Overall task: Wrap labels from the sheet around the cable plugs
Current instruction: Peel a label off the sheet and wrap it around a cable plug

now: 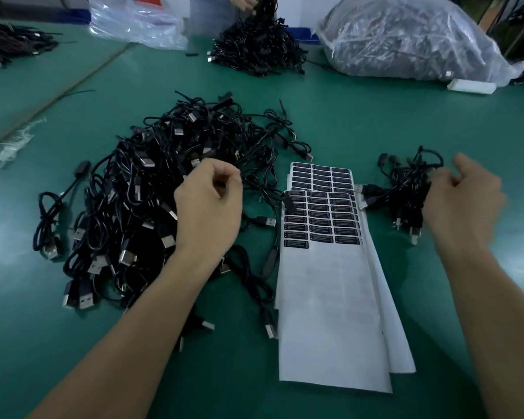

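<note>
The label sheet [330, 297], long glossy white backing strips carrying three columns of small black rectangular labels [321, 219], lies centre frame on the green bench [345, 116]. Left of it sprawls a tangled heap of thin black cables [139, 192] with metal USB plugs. The left hand [209, 204] hovers there, fingers curled; its grip cannot be made out. The blurred right hand [463, 204] touches a small bundle [406, 189]; its hold is unclear.
</note>
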Demonstrator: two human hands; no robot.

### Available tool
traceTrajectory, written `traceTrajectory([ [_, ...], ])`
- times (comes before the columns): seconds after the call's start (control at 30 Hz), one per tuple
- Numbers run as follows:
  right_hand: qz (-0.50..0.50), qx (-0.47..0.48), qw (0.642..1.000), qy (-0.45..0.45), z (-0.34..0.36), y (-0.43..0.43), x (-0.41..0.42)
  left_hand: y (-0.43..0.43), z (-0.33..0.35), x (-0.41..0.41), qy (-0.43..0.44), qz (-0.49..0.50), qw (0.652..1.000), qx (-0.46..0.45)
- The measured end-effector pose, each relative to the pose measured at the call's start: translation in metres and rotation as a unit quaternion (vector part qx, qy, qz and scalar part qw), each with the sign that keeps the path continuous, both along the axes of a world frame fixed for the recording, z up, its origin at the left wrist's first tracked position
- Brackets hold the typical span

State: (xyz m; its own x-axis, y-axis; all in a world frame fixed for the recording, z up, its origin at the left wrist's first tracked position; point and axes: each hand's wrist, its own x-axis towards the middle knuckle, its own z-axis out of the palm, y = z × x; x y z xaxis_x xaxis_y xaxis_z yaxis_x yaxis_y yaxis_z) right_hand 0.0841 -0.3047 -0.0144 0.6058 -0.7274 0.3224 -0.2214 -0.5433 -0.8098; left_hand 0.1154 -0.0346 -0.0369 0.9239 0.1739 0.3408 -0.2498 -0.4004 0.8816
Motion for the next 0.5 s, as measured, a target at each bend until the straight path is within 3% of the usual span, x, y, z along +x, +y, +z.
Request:
traceTrajectory([
  [0.13,0.007,0.007,1.0,0.013,-0.002,0.003,-0.003,-0.001,-0.006,0.0,0.036,-0.068,0.983,0.169],
  [0.27,0.009,-0.081,0.996,0.038,-0.006,0.009,-0.008,-0.007,-0.004,-0.001,0.023,-0.109,0.941,0.318],
  [0.43,0.111,-0.161,0.98,0.019,-0.008,0.029,-0.014,-0.018,0.0,0.012,0.063,-0.113,0.872,0.472],
  [0.5,0.151,-0.178,0.972,0.025,-0.014,0.039,-0.018,-0.021,0.004,0.017,0.051,-0.104,0.866,0.487],
])
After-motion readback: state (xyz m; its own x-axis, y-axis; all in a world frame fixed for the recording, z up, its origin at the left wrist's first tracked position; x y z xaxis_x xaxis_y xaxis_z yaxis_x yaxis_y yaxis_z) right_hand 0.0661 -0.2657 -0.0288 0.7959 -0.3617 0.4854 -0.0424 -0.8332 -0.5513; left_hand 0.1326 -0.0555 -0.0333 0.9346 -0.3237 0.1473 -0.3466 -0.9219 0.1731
